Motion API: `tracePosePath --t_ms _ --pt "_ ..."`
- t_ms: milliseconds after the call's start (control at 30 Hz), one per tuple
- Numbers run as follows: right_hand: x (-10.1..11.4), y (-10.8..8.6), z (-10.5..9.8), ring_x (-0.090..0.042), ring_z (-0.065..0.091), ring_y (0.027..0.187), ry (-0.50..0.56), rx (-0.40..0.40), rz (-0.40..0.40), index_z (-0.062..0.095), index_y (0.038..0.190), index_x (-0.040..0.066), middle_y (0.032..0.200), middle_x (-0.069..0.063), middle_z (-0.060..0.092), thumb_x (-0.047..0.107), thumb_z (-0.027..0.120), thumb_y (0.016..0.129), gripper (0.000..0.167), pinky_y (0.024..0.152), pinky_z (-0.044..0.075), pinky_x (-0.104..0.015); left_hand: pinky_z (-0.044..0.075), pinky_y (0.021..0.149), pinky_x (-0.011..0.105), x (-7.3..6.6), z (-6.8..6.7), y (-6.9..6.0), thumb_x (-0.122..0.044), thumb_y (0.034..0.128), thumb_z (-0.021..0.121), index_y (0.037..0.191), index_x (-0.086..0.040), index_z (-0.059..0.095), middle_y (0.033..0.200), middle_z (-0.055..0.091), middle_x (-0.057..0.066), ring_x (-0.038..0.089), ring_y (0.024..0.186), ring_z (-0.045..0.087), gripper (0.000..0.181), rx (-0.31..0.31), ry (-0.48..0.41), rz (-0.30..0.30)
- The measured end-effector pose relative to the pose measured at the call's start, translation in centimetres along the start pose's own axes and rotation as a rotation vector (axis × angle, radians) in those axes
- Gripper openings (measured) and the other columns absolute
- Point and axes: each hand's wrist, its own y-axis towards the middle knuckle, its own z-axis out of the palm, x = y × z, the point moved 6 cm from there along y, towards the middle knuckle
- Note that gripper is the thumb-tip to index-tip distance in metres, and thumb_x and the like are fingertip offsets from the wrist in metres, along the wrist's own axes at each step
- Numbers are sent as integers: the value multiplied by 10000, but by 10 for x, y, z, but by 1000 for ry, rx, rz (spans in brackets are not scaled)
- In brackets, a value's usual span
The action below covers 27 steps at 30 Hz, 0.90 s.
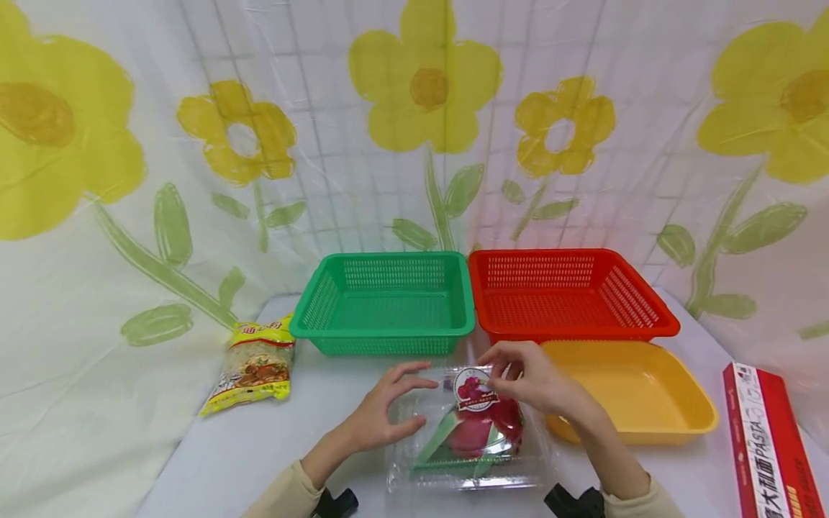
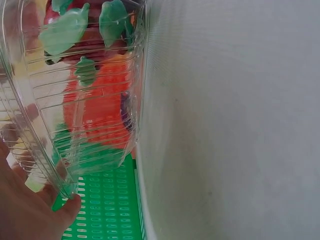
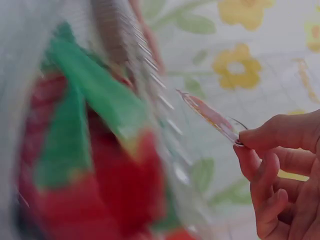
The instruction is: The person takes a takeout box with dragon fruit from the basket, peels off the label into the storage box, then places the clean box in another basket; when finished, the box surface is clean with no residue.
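A clear plastic clamshell box (image 1: 447,478) stands on the white table, and a dark red fruit with green leafy scales, like a dragon fruit (image 1: 476,432), shows inside. My right hand (image 1: 534,378) pinches the edge of a round label (image 1: 471,385) with a red fruit picture. In the right wrist view the label (image 3: 210,114) is seen edge-on between thumb and forefinger, apart from the box wall. At the box's left side my left hand (image 1: 382,410) has its fingers spread. The left wrist view shows its thumb (image 2: 70,210) against a corner of the box.
A green basket (image 1: 382,345) and a red basket (image 1: 576,334) stand behind. The yellow tray (image 1: 648,432) is right of the box. A yellow bag of food (image 1: 255,363) lies at left, and a red pasta box (image 1: 764,439) at far right.
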Motion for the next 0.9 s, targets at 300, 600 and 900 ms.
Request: tracePosePath --t_ms 300,600,900 --pt "-45 -19 -65 -244 619 705 10 -173 153 699 1089 -26 841 -109 677 84 729 879 239 642 546 -274 390 1025 581 1 2 -1 -173 814 740 1299 -183 612 1468 441 91 265 1359 401 501 -1 3 13" --pt "-99 -36 -97 -231 568 768 -95 -195 316 716 1062 -24 875 -102 681 93 706 894 205 633 510 -311 395 1026 571 0 0 0 -157 810 741 1295 -170 611 1467 439 83 264 1359 404 503 -2 4 21" --pt "-122 -39 -96 -244 615 794 -169 -147 382 669 1113 -103 924 -134 687 109 717 880 318 680 548 -343 391 1021 587 2 1 -1 -196 834 729 1315 -202 600 1476 425 91 263 1369 387 498 17 -12 6"
